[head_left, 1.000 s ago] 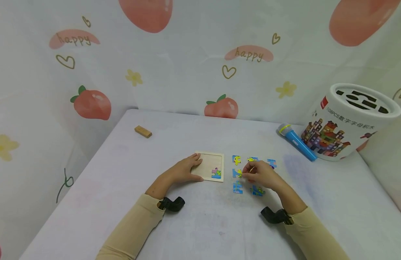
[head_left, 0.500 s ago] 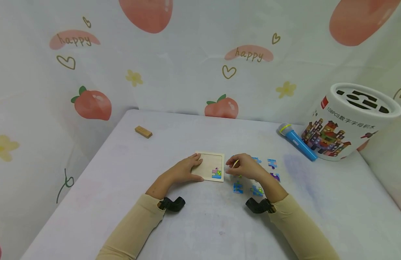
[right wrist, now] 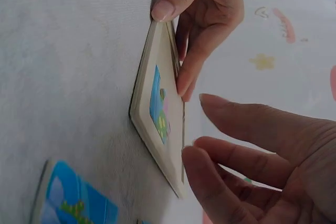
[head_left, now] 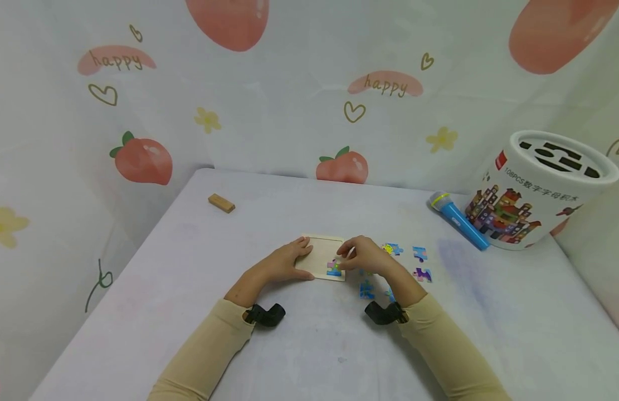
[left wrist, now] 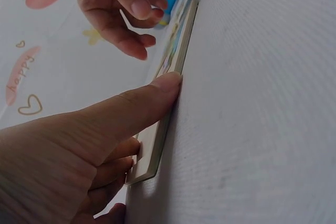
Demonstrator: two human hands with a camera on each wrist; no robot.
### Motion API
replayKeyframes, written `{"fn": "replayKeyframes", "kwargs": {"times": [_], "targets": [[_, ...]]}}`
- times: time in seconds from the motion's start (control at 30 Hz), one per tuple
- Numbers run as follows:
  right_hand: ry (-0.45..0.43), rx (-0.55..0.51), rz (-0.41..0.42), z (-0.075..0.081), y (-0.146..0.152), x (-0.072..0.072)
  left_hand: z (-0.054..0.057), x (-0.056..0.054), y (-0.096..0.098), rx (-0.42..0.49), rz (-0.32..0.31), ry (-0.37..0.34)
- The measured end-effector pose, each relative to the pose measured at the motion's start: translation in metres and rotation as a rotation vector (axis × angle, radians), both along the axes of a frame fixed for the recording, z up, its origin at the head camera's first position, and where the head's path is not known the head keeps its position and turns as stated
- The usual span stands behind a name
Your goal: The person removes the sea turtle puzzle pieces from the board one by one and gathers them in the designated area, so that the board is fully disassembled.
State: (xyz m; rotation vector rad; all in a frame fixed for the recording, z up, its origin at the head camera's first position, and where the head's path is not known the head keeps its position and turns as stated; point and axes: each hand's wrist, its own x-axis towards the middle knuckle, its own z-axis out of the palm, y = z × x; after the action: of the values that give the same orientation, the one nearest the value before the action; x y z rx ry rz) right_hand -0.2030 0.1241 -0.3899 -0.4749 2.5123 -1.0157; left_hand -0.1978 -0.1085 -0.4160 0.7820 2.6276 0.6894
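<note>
A square wooden puzzle tray (head_left: 321, 252) lies on the table, with blue, green and pink puzzle art (head_left: 334, 268) in its near right corner. My left hand (head_left: 281, 263) grips the tray's left side, its thumb on the near edge and its fingers toward the far edge. Over the right side of the tray hovers my right hand (head_left: 366, 257), thumb and fingers bent. In the right wrist view a gap shows between its thumb and index tips, and I cannot make out a piece there. Several loose puzzle pieces, one purple (head_left: 422, 275), lie right of the tray, partly hidden by that hand.
A blue toy microphone (head_left: 459, 220) lies at the back right against a big white bucket (head_left: 535, 189) printed with a block castle. At the back left is a small wooden block (head_left: 221, 203). A patterned cloth (head_left: 269, 100) hangs behind the table.
My right hand has moved left from among the loose pieces to over the tray's right side. Half a second ago a thin pale edge showed between its fingers. The left hand has stayed in place.
</note>
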Motion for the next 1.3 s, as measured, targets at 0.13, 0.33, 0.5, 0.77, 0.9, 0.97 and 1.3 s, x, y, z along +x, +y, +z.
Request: {"fn": "replayKeyframes", "kwargs": {"times": [0.13, 0.33, 0.5, 0.77, 0.9, 0.97, 1.3], "targets": [[0.022, 0.040, 0.023, -0.001, -0.009, -0.002, 0.001, 0.000, -0.001, 0.002, 0.006, -0.008], [0.032, 0.088, 0.019, -0.004, -0.018, -0.001, -0.001, -0.001, -0.001, 0.008, -0.008, -0.008], [0.054, 0.101, 0.004, -0.004, -0.019, 0.001, -0.001, -0.002, 0.000, 0.008, -0.010, 0.000], [0.043, 0.089, 0.015, -0.007, -0.019, -0.001, -0.001, 0.000, -0.001, 0.008, -0.004, -0.006], [0.030, 0.076, 0.005, -0.008, -0.018, -0.001, -0.002, 0.000, -0.001, 0.005, -0.007, 0.002], [0.022, 0.058, -0.004, -0.008, -0.017, 0.000, -0.002, 0.000, -0.001, 0.006, -0.008, 0.002], [-0.034, -0.081, -0.017, -0.010, -0.013, 0.002, 0.000, 0.001, 0.000, 0.016, -0.002, -0.001]]}}
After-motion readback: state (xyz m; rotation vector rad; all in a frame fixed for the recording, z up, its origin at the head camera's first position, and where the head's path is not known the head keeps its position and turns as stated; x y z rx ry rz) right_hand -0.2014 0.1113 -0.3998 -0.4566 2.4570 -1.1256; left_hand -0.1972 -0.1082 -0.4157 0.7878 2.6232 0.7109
